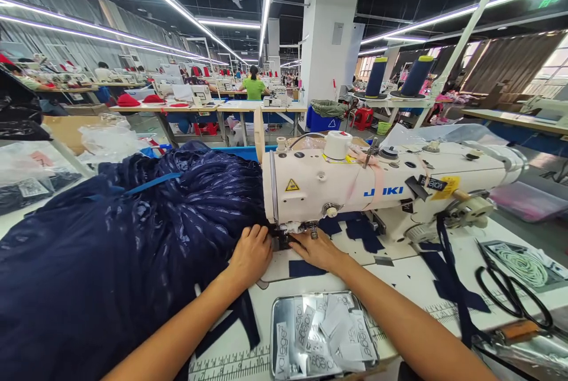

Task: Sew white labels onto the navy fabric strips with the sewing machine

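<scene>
A large heap of gathered navy fabric (pixel 133 239) covers the left of the sewing table and runs up to the head of a white sewing machine (pixel 337 183). My left hand (pixel 252 254) lies at the heap's right edge, its fingers curled on the fabric just left of the presser foot (pixel 282 241). From the other side my right hand (pixel 318 251) reaches under the machine arm. Its fingertips are pressed together on a dark bit of the fabric beside the foot; the machine partly hides them. A metal tray (pixel 274 310) of printed labels (pixel 339 325) sits between my forearms.
Black scissors (pixel 510 292) lie at the right, near a coil of pale cord (pixel 521 264). Navy scraps (pixel 364 233) are scattered behind and beside the machine. Two navy thread cones (pixel 377 78) stand behind it. Farther off, a person in green (pixel 254 86) sits among other machines.
</scene>
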Motion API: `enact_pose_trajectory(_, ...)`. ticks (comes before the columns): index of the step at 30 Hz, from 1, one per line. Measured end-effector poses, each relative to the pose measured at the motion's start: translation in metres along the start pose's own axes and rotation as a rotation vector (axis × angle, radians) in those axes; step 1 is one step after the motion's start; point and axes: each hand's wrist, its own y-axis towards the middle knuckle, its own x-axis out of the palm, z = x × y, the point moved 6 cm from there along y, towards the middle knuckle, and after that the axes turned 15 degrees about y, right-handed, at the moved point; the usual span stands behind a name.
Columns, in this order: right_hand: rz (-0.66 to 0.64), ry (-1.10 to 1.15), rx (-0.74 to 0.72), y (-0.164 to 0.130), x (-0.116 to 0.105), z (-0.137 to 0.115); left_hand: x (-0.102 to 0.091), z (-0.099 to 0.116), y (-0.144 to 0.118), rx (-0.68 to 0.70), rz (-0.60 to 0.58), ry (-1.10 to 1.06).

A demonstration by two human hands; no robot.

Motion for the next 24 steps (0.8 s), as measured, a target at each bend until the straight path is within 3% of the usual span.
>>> enact_pose_trajectory(3, -0.002, -0.122, 0.013, 0.001, 0.000, -0.003, 0.000, 0.002, -0.003, -0.088, -0.057, 0.130)
enact_pose_trajectory(6, -0.088, -0.192, -0.011, 0.000, -0.006, -0.016, 0.000, -0.003, -0.002, -0.168, -0.042, 0.141)
enact_pose_trajectory(11, -0.295, -0.196, -0.028, -0.008, -0.017, -0.035, 0.006, -0.005, 0.012, -0.030, 0.002, 0.047)
enact_pose_trajectory(15, -0.407, -0.246, -0.113, -0.016, -0.010, -0.036, 0.013, -0.007, 0.017, -0.007, -0.009, -0.011)
enact_pose_trajectory(19, -0.415, -0.281, -0.222, -0.021, -0.003, -0.034, 0.014, -0.008, 0.016, -0.012, -0.011, -0.048)
enact_pose_trajectory(24, -0.399, -0.210, -0.224, -0.021, -0.006, -0.034, 0.013, -0.009, 0.016, -0.023, -0.026, -0.064)
